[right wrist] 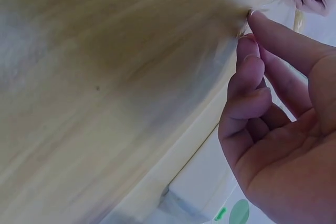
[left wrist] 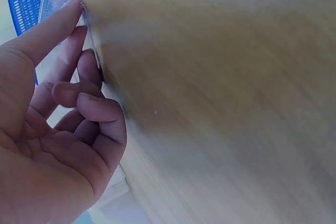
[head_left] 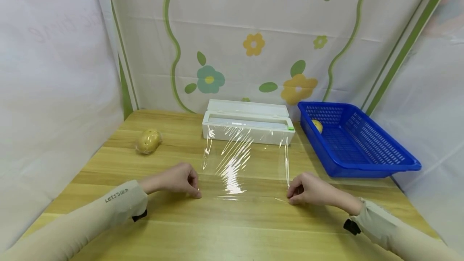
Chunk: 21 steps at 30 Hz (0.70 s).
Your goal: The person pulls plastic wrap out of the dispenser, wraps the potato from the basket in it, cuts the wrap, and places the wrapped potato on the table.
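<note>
A table (head_left: 232, 239) carries a potato (head_left: 148, 141), box (head_left: 250, 108) and basket (head_left: 369, 170).

The place was a small booth (head_left: 145, 39) with walls of hanging cloth. In it stood a worktop (head_left: 232, 233) with a yellowish wood pattern. Behind the worktop hung a pale back curtain (head_left: 224, 23), printed with flowers (head_left: 210, 85), leaves (head_left: 298, 68) and wavy green lines (head_left: 177, 49). A whitish left curtain (head_left: 54, 79) closed the left side of the worktop, and a right curtain (head_left: 431, 112) closed its right side. What room surrounded the booth could not be told.
</note>
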Tool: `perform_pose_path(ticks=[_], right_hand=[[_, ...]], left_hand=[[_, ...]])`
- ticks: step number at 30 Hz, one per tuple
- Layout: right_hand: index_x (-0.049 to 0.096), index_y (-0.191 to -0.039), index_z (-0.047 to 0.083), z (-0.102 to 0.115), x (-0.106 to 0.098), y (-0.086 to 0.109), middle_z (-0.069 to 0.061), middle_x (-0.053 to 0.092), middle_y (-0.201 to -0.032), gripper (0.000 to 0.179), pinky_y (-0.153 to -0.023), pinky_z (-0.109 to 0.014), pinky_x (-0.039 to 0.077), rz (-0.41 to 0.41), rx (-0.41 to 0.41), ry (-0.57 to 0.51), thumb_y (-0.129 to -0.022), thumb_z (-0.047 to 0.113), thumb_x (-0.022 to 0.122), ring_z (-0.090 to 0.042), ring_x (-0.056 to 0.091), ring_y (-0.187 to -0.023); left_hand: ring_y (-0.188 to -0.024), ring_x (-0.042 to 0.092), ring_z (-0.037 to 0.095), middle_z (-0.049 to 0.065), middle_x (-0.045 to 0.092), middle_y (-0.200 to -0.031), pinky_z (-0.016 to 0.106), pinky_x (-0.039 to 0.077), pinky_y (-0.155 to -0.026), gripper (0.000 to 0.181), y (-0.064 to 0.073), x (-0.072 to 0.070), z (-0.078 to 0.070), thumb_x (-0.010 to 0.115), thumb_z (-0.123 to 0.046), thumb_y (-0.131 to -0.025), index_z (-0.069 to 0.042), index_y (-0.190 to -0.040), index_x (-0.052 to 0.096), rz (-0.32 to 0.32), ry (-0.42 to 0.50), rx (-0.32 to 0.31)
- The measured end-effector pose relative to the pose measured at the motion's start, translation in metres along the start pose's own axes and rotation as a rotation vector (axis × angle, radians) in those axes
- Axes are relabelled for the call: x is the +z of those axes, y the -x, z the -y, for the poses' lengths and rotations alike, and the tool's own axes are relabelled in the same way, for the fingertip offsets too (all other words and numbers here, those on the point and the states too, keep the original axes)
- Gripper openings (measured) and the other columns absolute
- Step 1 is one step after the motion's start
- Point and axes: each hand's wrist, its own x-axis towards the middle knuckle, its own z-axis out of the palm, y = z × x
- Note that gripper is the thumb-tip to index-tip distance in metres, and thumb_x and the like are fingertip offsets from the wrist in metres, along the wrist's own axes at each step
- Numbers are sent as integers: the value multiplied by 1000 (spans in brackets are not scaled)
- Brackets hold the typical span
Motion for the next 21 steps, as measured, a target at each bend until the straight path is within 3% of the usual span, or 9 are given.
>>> perform_pose_path(ticks=[8,21], right_hand=[[75,-78,15,-3,1,2,11,65,-74,12,-57,-24,52,-10,3,-17,-77,8,85,-1,58,-65],[74,-77,14,-1,1,4,10,65,-74,14,-59,-24,52,-32,31,-18,-75,6,85,-1,58,-66]], left_hand=[[-59,54,5,-6,65,-68,21,46,-54,17,1,3,2,85,-14,-77,-14,-73,69,10,45,27],[-60,51,5,-7,60,-66,20,42,-53,17,1,2,2,85,-15,-77,-15,-75,68,-3,43,27]])
